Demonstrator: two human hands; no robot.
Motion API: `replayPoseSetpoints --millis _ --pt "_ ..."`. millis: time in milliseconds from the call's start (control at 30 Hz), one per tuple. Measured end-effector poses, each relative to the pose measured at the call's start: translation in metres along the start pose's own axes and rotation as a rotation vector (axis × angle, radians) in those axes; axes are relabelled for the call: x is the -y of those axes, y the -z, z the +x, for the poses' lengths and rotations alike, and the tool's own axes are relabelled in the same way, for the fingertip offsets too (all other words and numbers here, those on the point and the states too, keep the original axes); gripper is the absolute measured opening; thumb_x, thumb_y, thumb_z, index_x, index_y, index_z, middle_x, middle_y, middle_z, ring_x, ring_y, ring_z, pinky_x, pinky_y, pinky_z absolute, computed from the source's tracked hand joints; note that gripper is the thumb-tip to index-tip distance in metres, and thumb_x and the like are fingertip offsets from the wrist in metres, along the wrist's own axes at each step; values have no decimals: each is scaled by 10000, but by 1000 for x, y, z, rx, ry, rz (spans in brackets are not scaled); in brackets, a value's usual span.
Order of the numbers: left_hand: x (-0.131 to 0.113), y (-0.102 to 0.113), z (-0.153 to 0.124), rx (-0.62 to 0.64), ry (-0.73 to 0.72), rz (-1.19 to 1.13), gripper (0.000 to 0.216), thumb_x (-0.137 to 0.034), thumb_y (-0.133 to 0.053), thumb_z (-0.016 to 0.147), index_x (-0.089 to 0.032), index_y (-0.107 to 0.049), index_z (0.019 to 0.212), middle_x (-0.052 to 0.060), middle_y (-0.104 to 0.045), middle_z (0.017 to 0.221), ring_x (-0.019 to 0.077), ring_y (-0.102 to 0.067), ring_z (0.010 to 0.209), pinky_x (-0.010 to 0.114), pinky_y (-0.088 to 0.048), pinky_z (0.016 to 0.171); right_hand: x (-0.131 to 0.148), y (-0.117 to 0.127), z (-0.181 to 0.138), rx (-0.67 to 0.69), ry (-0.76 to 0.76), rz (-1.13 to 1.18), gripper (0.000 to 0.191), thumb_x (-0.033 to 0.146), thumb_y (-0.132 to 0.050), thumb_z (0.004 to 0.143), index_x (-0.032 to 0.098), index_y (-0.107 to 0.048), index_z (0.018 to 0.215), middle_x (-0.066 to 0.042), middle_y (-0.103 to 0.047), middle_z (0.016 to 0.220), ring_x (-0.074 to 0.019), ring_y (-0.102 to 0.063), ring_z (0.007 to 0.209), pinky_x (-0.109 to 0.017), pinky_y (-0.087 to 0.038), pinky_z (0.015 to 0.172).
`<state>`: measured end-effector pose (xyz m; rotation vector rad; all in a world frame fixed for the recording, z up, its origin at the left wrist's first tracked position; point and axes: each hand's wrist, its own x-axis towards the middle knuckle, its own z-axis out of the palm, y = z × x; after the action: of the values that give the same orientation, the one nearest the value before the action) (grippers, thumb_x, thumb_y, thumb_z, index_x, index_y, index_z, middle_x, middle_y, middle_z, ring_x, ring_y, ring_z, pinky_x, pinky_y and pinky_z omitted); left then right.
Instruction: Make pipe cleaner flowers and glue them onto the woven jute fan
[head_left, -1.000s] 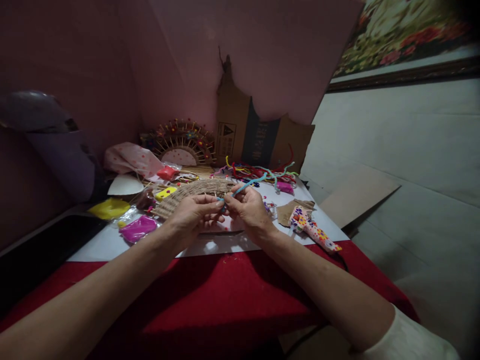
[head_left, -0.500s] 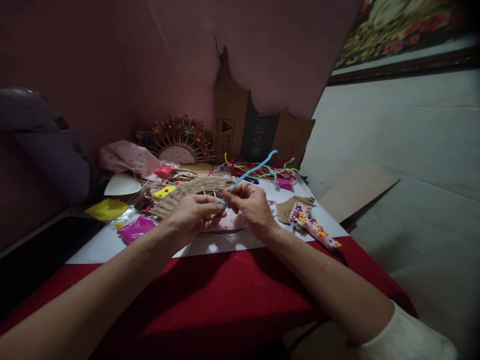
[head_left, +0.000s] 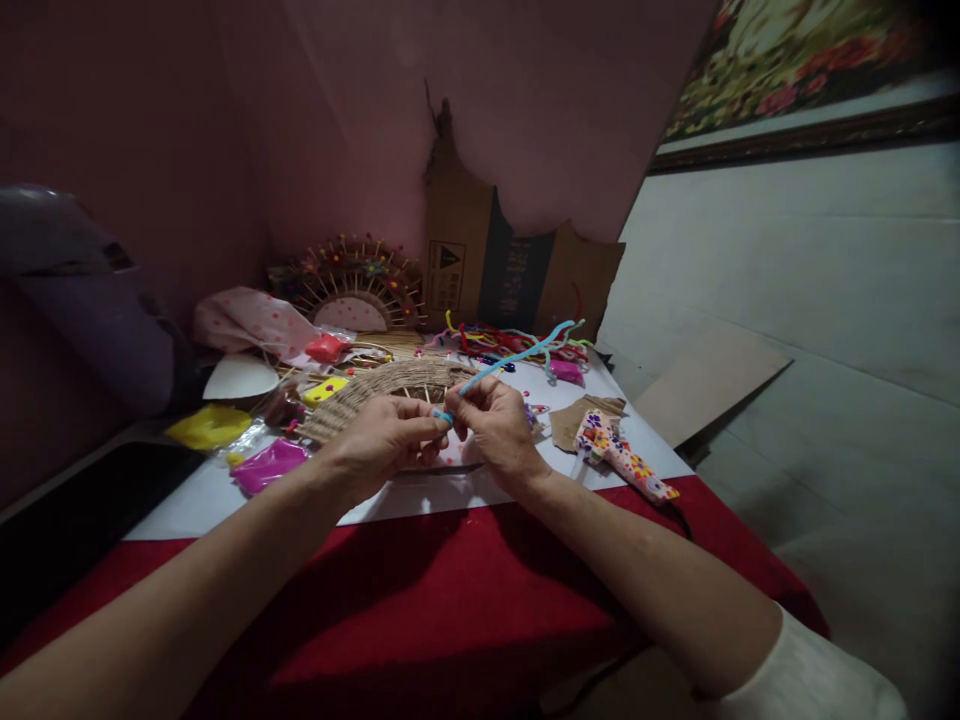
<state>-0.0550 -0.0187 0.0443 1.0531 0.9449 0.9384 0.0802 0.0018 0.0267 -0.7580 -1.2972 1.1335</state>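
Note:
A light-blue pipe cleaner runs between my two hands, its long free end pointing up and to the right. My left hand pinches the curled end between thumb and fingers. Close beside it, my right hand grips the straight part near the curl. Behind both hands lies a half-round woven twine piece with thin sticks at its inner edge; my hands cover part of it. Below them shows a bit of pink dotted fabric.
A glue gun in flowered wrapping lies at right by torn cardboard. Coloured pipe cleaners are heaped behind. A finished-looking stick fan leans at the back near tall cardboard. Yellow and magenta packets lie left.
The free end of the pipe cleaner has swung lower and further right. My hands stay close together, still pinching it. The camera view has shifted slightly.

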Motion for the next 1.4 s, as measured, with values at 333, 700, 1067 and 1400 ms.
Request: replayPoseSetpoints --millis 333,700,1067,1400 --pt "0 -1 -2 -48 -138 48 146 -214 -671 637 -116 -583 575 -14 -546 525 58 -437 437 197 -331 456 -3 5 8 76 13 15 277 385 -705 660 158 -554 708 40 -515 540 -78 -447 449 -211 -358 429" --pt "-4 0 -3 -143 -235 194 189 -235 -646 663 -128 -558 534 -25 -520 463 60 -401 406 196 -258 420 -5 7 6 194 -120 -6 305 427 -646 699 176 -477 665 58 -445 515 -62 -379 419 -195 -309 407" --pt "-2 5 -1 -86 -130 129 108 -194 -694 624 -112 -624 618 12 -613 578 69 -475 466 212 -347 495 -9 9 8 125 -29 -151 303 444 -630 718 192 -462 719 69 -433 511 -69 -395 391 -197 -317 380" --pt "-3 3 0 -61 -19 52 170 -232 -682 615 -114 -574 558 -4 -572 525 67 -463 439 218 -380 491 -6 5 4 162 -74 -109 306 453 -616 724 182 -475 710 57 -439 569 -67 -382 448 -199 -324 430"
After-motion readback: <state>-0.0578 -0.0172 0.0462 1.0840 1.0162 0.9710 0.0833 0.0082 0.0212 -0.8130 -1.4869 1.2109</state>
